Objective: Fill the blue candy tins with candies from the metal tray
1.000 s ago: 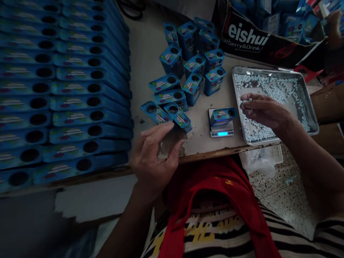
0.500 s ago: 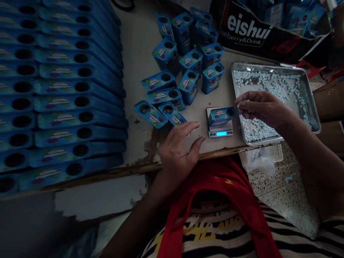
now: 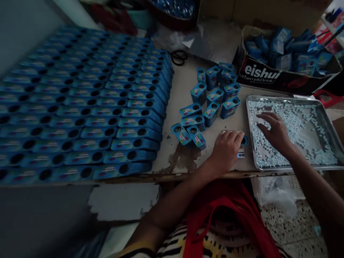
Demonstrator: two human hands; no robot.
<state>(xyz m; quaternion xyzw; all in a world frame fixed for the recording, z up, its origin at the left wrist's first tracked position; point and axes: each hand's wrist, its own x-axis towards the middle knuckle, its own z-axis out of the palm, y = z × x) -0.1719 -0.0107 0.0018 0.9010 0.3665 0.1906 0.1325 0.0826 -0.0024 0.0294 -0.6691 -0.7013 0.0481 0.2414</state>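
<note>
My left hand (image 3: 228, 147) curls over the small blue candy box (image 3: 244, 140) that sits on the little digital scale (image 3: 240, 154); only the box's right end and the scale's lit display show past my fingers. My right hand (image 3: 272, 129) rests in the metal tray (image 3: 333, 136), fingers spread and bent down among the pale blue candies (image 3: 292, 118). Whether it has picked any up is hidden. A cluster of open blue boxes (image 3: 212, 104), each with a round hole, stands just beyond the scale.
Long rows of the same blue boxes (image 3: 80, 114) lie flat and cover the left of the table. A black carton (image 3: 268, 77) holding more boxes sits behind the tray. Scissors (image 3: 178, 56) lie at the back. The worn table edge (image 3: 188, 172) runs in front.
My left hand moved right from the bare tabletop onto the box on the scale. My right hand left the box's opening and dropped into the tray. The view pulled back and up.
</note>
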